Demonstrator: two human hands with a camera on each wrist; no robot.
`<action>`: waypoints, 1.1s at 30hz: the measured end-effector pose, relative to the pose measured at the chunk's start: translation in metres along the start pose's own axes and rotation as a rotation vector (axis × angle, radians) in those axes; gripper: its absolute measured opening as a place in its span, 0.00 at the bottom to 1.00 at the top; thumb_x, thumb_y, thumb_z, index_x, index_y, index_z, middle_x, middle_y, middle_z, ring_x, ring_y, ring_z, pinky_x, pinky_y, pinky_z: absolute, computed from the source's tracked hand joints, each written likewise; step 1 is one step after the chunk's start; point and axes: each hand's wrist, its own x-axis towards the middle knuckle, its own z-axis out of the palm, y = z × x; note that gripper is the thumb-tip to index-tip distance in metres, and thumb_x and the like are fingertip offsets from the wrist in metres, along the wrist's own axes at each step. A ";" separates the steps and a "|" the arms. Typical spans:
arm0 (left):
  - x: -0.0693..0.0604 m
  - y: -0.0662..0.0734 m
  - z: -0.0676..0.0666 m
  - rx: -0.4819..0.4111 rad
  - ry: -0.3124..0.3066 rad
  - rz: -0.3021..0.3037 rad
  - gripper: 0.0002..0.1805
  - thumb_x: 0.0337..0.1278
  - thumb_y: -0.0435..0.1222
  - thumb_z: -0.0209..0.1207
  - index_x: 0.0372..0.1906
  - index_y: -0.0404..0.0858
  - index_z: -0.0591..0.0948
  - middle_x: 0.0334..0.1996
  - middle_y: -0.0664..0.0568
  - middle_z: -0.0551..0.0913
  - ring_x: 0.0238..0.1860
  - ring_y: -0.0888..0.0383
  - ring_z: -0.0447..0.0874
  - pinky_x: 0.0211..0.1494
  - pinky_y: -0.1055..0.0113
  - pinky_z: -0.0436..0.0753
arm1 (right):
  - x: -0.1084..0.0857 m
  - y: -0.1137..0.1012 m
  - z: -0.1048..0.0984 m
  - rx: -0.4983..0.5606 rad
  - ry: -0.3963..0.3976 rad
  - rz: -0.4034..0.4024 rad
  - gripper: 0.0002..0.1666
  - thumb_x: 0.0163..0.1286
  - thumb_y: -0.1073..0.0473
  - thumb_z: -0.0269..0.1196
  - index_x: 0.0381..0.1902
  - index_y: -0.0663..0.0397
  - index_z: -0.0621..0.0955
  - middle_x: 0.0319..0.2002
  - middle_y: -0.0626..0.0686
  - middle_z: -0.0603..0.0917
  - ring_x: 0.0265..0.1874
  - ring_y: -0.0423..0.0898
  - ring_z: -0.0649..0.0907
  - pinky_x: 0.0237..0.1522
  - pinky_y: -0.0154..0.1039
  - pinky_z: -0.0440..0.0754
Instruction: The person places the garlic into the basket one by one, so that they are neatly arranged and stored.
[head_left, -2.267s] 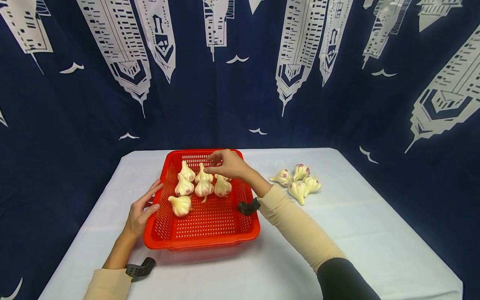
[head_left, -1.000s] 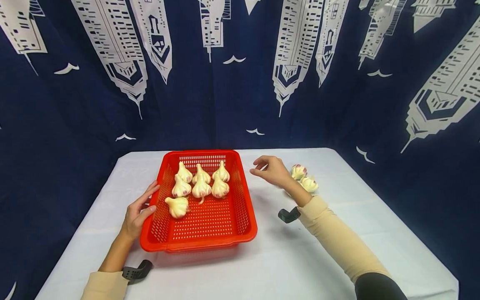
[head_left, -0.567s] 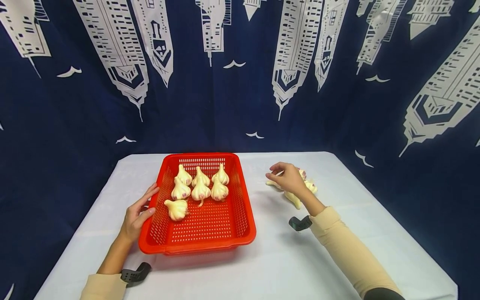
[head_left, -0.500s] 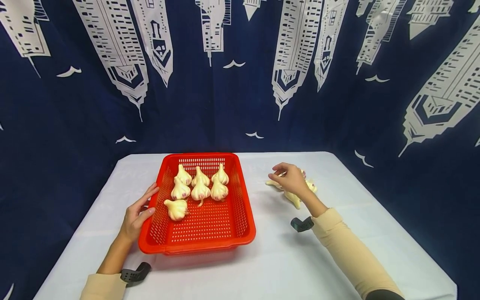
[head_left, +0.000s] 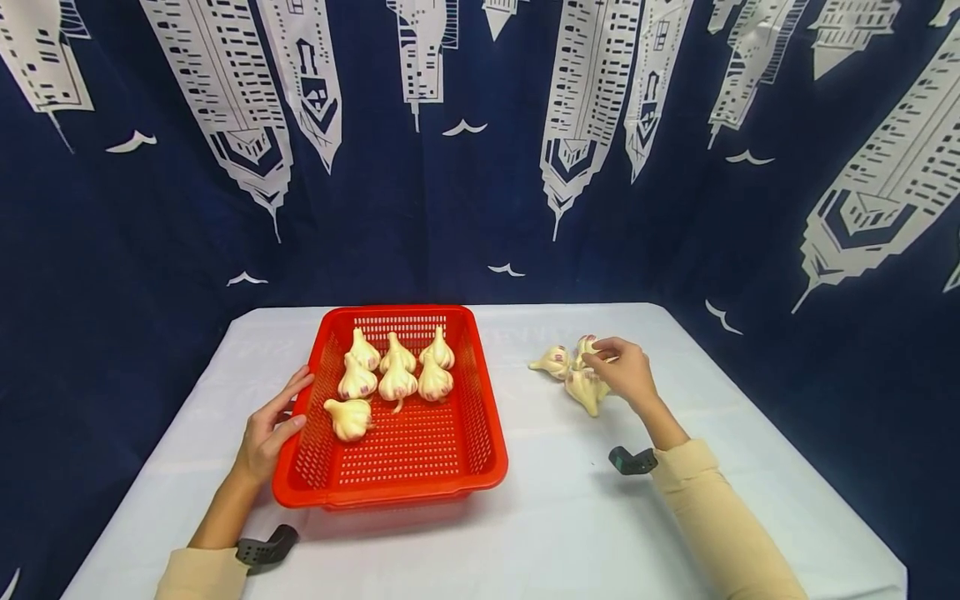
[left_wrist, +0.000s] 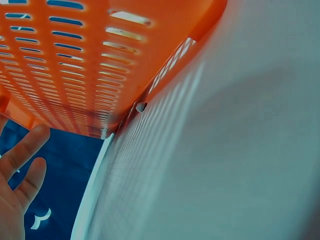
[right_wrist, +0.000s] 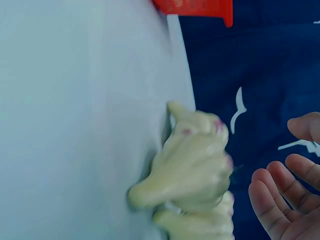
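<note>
**Curving right-hand fingers (head_left: pixel 611 343) above loose garlic bulbs (head_left: pixel 583 388), gripping nothing**

From the head view: holding the right hand (head_left: pixel 628 375) over the group of garlic on the white table (head_left: pixel 555 500), to the right of the red basket (head_left: pixel 408 446), and partly covering one bulb. Bending thumb and fingers loosely, not closing around any bulb; not being able to tell, from this side, about touching. Resting the left hand (head_left: pixel 266 433) at the left side of the basket, laying thumb and fingers on the rim, rather straight and not clenched. Seeing seven more bulbs (head_left: pixel 349 419) inside the basket: two rows of three toward the far end, and one lying on its side nearer.

From the left wrist view: seeing two straight digits at the slotted basket wall, apparently touching with one tip only. Not being able to see the other fingers.

From the right wrist view: seeing thumb and fingers spread apart, holding nothing, and showing dark cloth (right_wrist: pixel 215 55) between the fingertips and the nearest bulbs. Finding these bulbs close together on the table, a little blurred.

Judging by appearance, expecting a light and firm bulb, somewhat slippery on the smooth skin, not very fragile, but maybe bruising under a hard squeeze. Recommending to take hold around the wide round body, thumb against fingers, and avoiding the thin neck.
</note>
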 end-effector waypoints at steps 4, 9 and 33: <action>0.000 0.000 0.000 0.001 0.003 0.002 0.28 0.53 0.25 0.51 0.63 0.27 0.76 0.68 0.45 0.71 0.43 0.68 0.79 0.43 0.80 0.75 | -0.002 0.011 -0.001 -0.043 0.011 0.012 0.23 0.65 0.58 0.66 0.51 0.71 0.79 0.43 0.66 0.84 0.42 0.59 0.83 0.33 0.36 0.82; -0.001 -0.001 0.000 -0.002 -0.004 -0.006 0.28 0.53 0.25 0.51 0.63 0.27 0.75 0.69 0.45 0.70 0.44 0.69 0.79 0.42 0.80 0.75 | -0.004 0.019 0.004 -0.091 0.003 0.016 0.23 0.65 0.57 0.66 0.50 0.71 0.80 0.41 0.65 0.85 0.42 0.60 0.83 0.32 0.38 0.81; 0.000 0.002 0.000 -0.004 -0.009 -0.022 0.29 0.53 0.26 0.51 0.64 0.27 0.74 0.68 0.35 0.69 0.43 0.69 0.78 0.42 0.79 0.75 | -0.006 0.028 0.019 -0.257 -0.085 0.002 0.40 0.57 0.44 0.73 0.52 0.74 0.79 0.41 0.66 0.82 0.40 0.58 0.80 0.43 0.52 0.78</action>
